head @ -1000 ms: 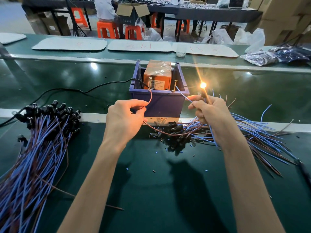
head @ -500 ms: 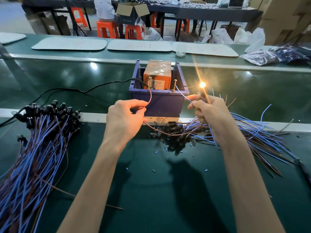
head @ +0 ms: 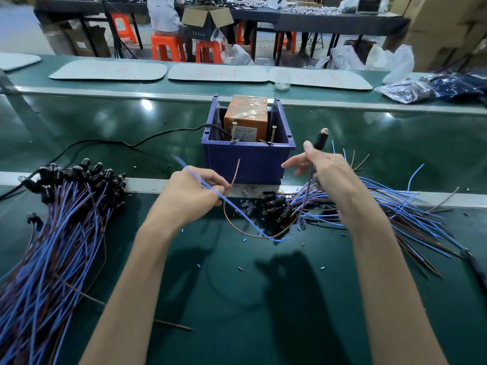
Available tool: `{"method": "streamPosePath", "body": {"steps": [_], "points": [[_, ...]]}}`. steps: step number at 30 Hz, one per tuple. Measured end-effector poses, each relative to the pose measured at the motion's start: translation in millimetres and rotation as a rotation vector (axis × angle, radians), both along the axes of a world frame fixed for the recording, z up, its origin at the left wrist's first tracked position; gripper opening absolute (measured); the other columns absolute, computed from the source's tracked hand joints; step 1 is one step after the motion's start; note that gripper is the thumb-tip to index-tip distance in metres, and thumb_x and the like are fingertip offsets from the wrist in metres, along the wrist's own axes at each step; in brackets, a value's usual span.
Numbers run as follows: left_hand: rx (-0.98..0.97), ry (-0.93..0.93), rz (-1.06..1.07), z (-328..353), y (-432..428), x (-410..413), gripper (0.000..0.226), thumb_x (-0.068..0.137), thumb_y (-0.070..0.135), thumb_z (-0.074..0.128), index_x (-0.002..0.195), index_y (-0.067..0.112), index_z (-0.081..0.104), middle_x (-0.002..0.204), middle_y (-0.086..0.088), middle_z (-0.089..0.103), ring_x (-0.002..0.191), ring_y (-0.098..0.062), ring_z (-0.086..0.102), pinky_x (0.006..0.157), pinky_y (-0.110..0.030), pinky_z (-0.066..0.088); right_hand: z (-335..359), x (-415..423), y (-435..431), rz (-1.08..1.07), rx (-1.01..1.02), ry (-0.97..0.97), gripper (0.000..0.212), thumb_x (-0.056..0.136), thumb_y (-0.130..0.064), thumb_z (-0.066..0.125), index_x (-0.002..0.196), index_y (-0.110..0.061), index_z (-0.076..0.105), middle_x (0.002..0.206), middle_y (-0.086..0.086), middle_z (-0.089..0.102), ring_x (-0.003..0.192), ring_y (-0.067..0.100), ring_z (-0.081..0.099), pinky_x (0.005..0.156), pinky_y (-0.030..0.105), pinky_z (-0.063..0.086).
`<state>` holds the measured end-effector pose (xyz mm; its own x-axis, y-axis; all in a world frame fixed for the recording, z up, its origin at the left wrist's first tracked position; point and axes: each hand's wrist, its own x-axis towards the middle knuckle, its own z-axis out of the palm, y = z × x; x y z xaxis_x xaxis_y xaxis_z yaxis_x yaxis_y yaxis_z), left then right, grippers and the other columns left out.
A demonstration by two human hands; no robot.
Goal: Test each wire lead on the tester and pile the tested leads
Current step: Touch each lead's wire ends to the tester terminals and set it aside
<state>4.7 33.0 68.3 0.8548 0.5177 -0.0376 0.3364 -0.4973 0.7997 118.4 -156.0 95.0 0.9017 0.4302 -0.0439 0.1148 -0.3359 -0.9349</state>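
The tester (head: 246,122) is an orange box inside a blue bin (head: 247,160), with two upright screw contacts at its front rim. My left hand (head: 191,193) pinches the free ends of one lead's blue and brown wires (head: 237,219), clear of the contacts. My right hand (head: 326,172) grips the same lead below its black lamp holder (head: 322,138), whose bulb is dark. A large pile of leads (head: 58,233) lies at the left. A second heap of leads (head: 369,206) spreads at the right, below my right hand.
A black power cable (head: 110,143) runs from the bin to the left across the green belt (head: 237,299). Small wire clippings dot the belt. White boards (head: 216,73) and plastic bags (head: 421,88) lie on the far bench. Orange stools and a seated person are behind.
Both wire ends have come off the screw contacts and the bulb has gone dark. My left hand now holds both ends, pulled back toward me. My right hand's index finger has opened out.
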Motion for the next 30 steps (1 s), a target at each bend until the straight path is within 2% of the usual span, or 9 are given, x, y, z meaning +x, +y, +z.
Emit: {"method": "streamPosePath", "body": {"steps": [3, 5, 11, 15, 17, 21, 24, 28, 30], "points": [[-0.002, 0.090, 0.009, -3.1, 15.7, -2.2, 0.024, 0.086, 0.008, 0.062, 0.072, 0.026, 0.072, 0.072, 0.000, 0.071, 0.079, -0.025, 0.070, 0.079, -0.030, 0.056, 5.0, -2.1, -4.8, 0.012, 0.210, 0.068, 0.046, 0.103, -0.036, 0.037, 0.085, -0.014, 0.072, 0.057, -0.003, 0.057, 0.040, 0.002, 0.038, 0.040, 0.012, 0.029], [0.027, 0.126, 0.081, -6.5, 32.3, -8.4, 0.019, 0.085, 0.010, 0.064, 0.077, 0.024, 0.072, 0.071, 0.000, 0.070, 0.080, -0.024, 0.070, 0.076, -0.024, 0.055, 8.8, -4.1, -7.4, -0.030, 0.323, 0.079, 0.041, 0.102, -0.034, 0.040, 0.085, -0.013, 0.070, 0.056, -0.005, 0.061, 0.043, 0.004, 0.050, 0.042, 0.012, 0.036], [0.317, 0.223, 0.442, -18.8, 73.9, -31.7, 0.023, 0.085, 0.022, 0.063, 0.108, 0.024, 0.068, 0.116, -0.005, 0.067, 0.112, -0.029, 0.056, 0.094, -0.038, 0.046, 21.7, -7.9, -12.0, -0.251, 0.636, -0.052, 0.030, 0.101, -0.022, 0.047, 0.082, -0.012, 0.068, 0.084, 0.004, 0.070, 0.079, 0.013, 0.069, 0.070, 0.018, 0.052], [0.408, 0.333, 0.500, -26.4, 80.4, -35.2, 0.038, 0.087, 0.022, 0.059, 0.125, 0.021, 0.060, 0.131, -0.017, 0.050, 0.124, -0.036, 0.042, 0.095, -0.046, 0.043, 29.8, -8.6, -9.0, -0.425, 0.818, -0.364, 0.019, 0.096, -0.015, 0.049, 0.082, -0.018, 0.062, 0.096, 0.006, 0.067, 0.095, 0.014, 0.064, 0.081, 0.027, 0.051], [0.399, 0.373, 0.478, -31.1, 80.6, -34.4, 0.039, 0.089, 0.024, 0.060, 0.128, 0.020, 0.058, 0.133, -0.018, 0.048, 0.126, -0.036, 0.040, 0.095, -0.046, 0.042, 31.1, -7.8, -9.9, -0.504, 0.705, -0.667, 0.014, 0.095, -0.014, 0.049, 0.090, -0.018, 0.061, 0.110, 0.015, 0.056, 0.105, 0.022, 0.058, 0.091, 0.037, 0.048], [0.394, 0.380, 0.456, -37.1, 80.1, -32.9, 0.039, 0.090, 0.022, 0.060, 0.129, 0.020, 0.056, 0.135, -0.016, 0.044, 0.128, -0.034, 0.037, 0.095, -0.046, 0.040, 30.1, -10.2, -11.4, -0.493, 0.358, -1.171, 0.019, 0.093, 0.000, 0.050, 0.105, 0.005, 0.064, 0.111, 0.017, 0.039, 0.112, 0.013, 0.046, 0.100, 0.025, 0.036], [0.426, 0.367, 0.498, -38.9, 79.6, -33.5, 0.041, 0.090, 0.021, 0.060, 0.131, 0.020, 0.054, 0.136, -0.016, 0.040, 0.131, -0.032, 0.031, 0.094, -0.048, 0.039, 26.1, -12.4, -10.4, -0.454, 0.210, -1.181, 0.020, 0.091, 0.000, 0.052, 0.105, 0.004, 0.065, 0.114, 0.017, 0.039, 0.112, 0.033, 0.050, 0.096, 0.031, 0.042], [0.447, 0.395, 0.495, -42.4, 80.3, -33.6, 0.041, 0.090, 0.019, 0.058, 0.131, 0.019, 0.053, 0.134, -0.018, 0.042, 0.128, -0.035, 0.034, 0.094, -0.047, 0.039, 13.3, -1.2, -13.3, -0.294, -0.093, -1.017, 0.023, 0.087, -0.003, 0.059, 0.108, -0.006, 0.067, 0.116, 0.016, 0.052, 0.102, 0.011, 0.047, 0.091, 0.030, 0.047], [0.440, 0.403, 0.482, -44.3, 81.4, -32.5, 0.041, 0.089, 0.016, 0.058, 0.130, 0.017, 0.054, 0.132, -0.020, 0.043, 0.123, -0.038, 0.040, 0.094, -0.046, 0.040, 0.1, 8.4, -12.7, -0.099, -0.339, -0.832, 0.022, 0.090, -0.008, 0.061, 0.111, -0.009, 0.067, 0.113, 0.013, 0.056, 0.098, 0.019, 0.055, 0.090, 0.033, 0.046]]}}
